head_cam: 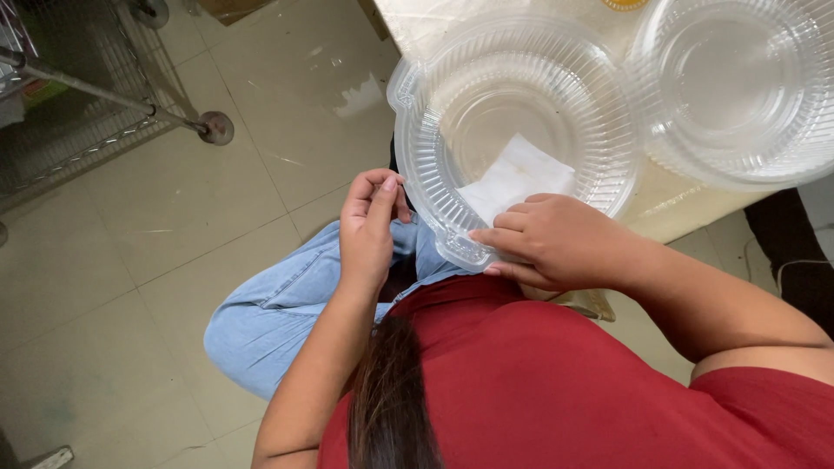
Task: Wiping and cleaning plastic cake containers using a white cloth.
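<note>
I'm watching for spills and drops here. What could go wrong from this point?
The clear container juts past the table edge, steadied mainly by the right hand; if that grip eases, it could tip to the floor. The white sheet lies loose inside and may slide. The left hand holds nothing that shows.

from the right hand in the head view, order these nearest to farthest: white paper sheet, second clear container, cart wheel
1. White paper sheet: inside the near clear container, touching the right hand.
2. Second clear container: on the table, up and to the right.
3. Cart wheel: on the floor, far left.
</note>
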